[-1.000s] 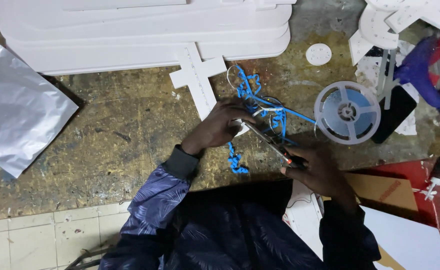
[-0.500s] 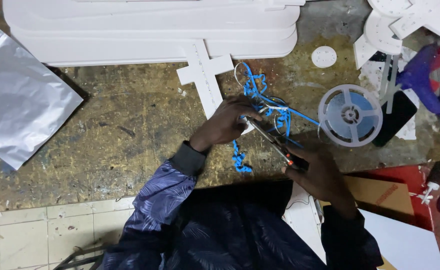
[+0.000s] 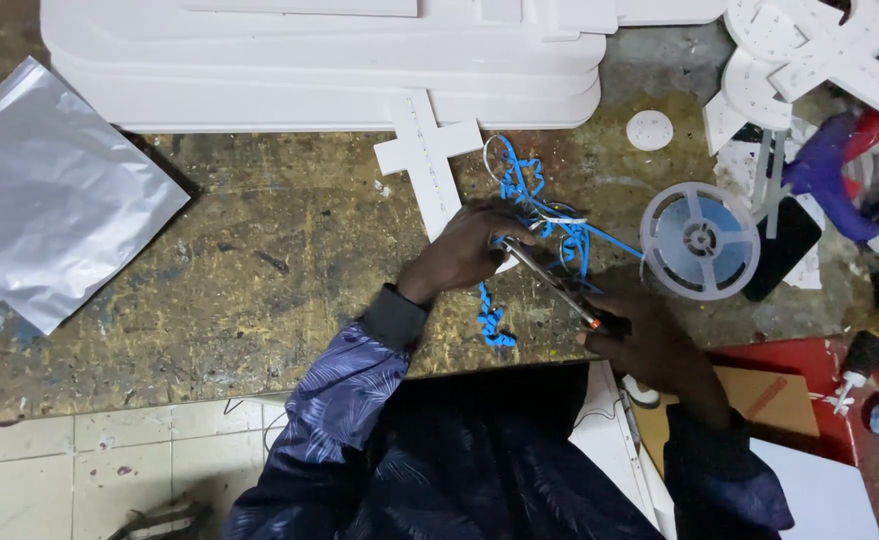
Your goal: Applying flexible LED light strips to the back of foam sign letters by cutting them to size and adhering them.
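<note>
Head view: hands [image 3: 560, 300] work pliers [image 3: 555, 285] beside a clear reel [image 3: 700, 240] holding blue strip.

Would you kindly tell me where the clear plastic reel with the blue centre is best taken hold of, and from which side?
Take the clear plastic reel by its round outer rim, coming straight down from above. It lies flat on the worn wooden workbench, so the rim is exposed all round. Favour the near-right edge: blue tangled strip runs off its left side.

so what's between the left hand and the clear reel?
Head view: the tangled blue strip and the tip end of the long thin tool lie between the left hand and the clear reel.
</note>
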